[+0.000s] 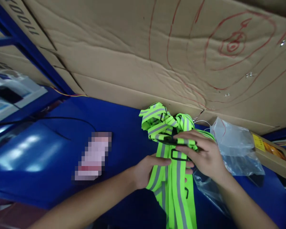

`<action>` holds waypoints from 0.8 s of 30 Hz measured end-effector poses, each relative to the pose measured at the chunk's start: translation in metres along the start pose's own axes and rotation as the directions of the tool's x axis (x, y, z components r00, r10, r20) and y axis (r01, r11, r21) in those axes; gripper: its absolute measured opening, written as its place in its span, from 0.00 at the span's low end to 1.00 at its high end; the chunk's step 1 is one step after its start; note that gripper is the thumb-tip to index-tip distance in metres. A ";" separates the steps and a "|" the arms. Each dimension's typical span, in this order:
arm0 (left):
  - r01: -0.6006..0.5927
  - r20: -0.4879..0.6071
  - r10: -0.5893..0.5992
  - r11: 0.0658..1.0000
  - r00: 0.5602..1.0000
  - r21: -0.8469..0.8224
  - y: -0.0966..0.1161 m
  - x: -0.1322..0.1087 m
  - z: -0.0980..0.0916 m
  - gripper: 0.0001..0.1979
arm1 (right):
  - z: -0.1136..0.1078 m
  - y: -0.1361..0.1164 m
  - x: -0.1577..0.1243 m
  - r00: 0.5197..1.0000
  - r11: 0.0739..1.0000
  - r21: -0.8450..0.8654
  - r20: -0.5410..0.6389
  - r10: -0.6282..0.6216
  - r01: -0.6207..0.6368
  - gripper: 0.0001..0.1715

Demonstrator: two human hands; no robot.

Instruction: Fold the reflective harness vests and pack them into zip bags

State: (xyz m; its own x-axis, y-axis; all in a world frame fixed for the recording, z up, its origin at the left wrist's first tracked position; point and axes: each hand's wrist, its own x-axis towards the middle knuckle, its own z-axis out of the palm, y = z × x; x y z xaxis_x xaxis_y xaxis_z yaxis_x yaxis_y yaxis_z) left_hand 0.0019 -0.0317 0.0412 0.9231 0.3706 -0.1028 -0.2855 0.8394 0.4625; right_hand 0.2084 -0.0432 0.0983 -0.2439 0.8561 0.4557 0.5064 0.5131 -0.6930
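straps (178, 194), neon green striped grey, are clamped in the fingers of left hand (145, 173) and right hand (208, 156).

Cannot follow the green straps (175, 187) past the bottom edge or see the left hand (143, 174) fully behind them; cannot identify the pixelated pink object (93, 156).
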 end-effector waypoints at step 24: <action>-0.004 -0.214 0.037 0.988 0.976 0.153 0.003 0.006 -0.009 0.25 | 0.013 0.002 -0.012 0.869 0.845 0.255 0.301 0.392 -0.470 0.24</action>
State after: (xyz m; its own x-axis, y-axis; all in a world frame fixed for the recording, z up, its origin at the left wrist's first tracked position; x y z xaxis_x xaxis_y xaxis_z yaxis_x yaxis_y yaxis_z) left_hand 0.0045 -0.0231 0.0336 0.8354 0.4781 -0.2711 -0.2466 0.7669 0.5925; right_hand 0.2017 -0.0519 0.0846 -0.2621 0.9641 -0.0438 0.3316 0.0473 -0.9422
